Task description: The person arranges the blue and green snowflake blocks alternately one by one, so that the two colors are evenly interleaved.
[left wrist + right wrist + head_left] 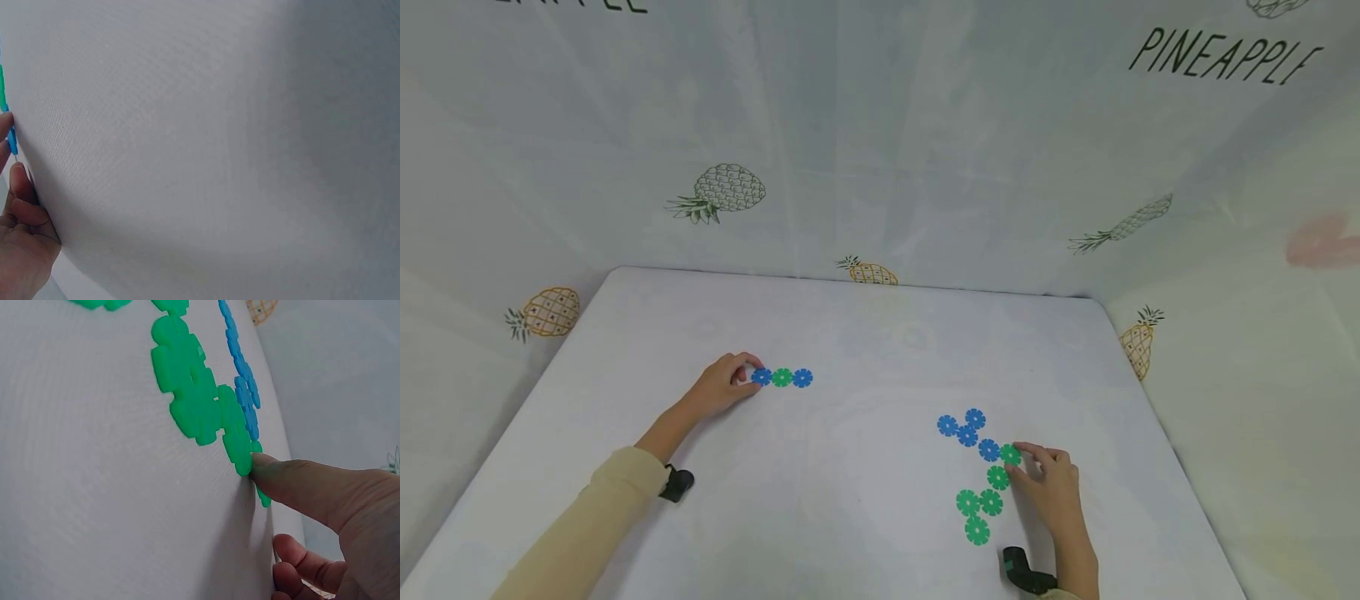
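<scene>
In the head view my left hand [724, 385] pinches a blue notched disc [762, 377] between thumb and fingers. That disc is the left end of a short row, with a green disc [782, 377] in the middle and another blue disc [802, 378] at the right. My right hand [1051, 487] has thumb and index finger at opposite edges of a green notched disc [1011, 454]. Beside it lie a blue disc [989, 450] and a second green disc [997, 477], close to my thumb. The right wrist view shows the thumb [300, 481] against the green disc edges.
Several more blue discs [967, 435] lie up and left of my right hand, and several green discs [977, 530] lie below left of it. The white table [850, 333] meets a pineapple-printed cloth [925, 167] at its back edge. Black wrist devices [677, 483] sit at both wrists.
</scene>
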Demonstrator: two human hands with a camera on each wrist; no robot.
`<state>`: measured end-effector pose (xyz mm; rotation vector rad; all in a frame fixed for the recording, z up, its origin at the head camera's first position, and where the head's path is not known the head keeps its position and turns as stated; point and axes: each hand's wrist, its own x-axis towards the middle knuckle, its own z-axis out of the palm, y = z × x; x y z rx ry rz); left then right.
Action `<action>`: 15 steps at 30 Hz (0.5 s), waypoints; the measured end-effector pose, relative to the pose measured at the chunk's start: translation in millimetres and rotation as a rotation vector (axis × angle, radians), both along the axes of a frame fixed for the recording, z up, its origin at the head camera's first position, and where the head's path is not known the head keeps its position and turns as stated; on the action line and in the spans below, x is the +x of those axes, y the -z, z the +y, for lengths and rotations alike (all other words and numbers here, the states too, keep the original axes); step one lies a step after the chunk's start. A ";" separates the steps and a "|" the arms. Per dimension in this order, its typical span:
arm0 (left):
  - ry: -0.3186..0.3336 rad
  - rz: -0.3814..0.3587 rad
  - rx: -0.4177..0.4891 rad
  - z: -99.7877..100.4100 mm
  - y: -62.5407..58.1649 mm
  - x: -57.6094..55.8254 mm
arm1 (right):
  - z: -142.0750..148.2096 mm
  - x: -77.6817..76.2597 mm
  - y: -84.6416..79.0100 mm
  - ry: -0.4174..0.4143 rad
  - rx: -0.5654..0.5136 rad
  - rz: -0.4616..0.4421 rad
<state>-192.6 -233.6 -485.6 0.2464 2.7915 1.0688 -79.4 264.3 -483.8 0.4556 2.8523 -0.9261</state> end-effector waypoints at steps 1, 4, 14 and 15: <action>0.000 -0.001 0.001 0.1 0.0 0.0 | 0.0 0.0 0.2 0.001 0.003 0.000; 0.000 -0.001 0.002 0.3 0.0 0.0 | -0.2 0.1 0.8 0.006 0.006 0.002; -0.003 -0.001 -0.004 0.5 -0.8 0.3 | -1.9 -0.7 2.2 0.024 0.018 0.030; -0.002 -0.002 -0.004 0.5 -1.0 0.4 | -2.1 -0.8 2.5 0.025 0.021 0.033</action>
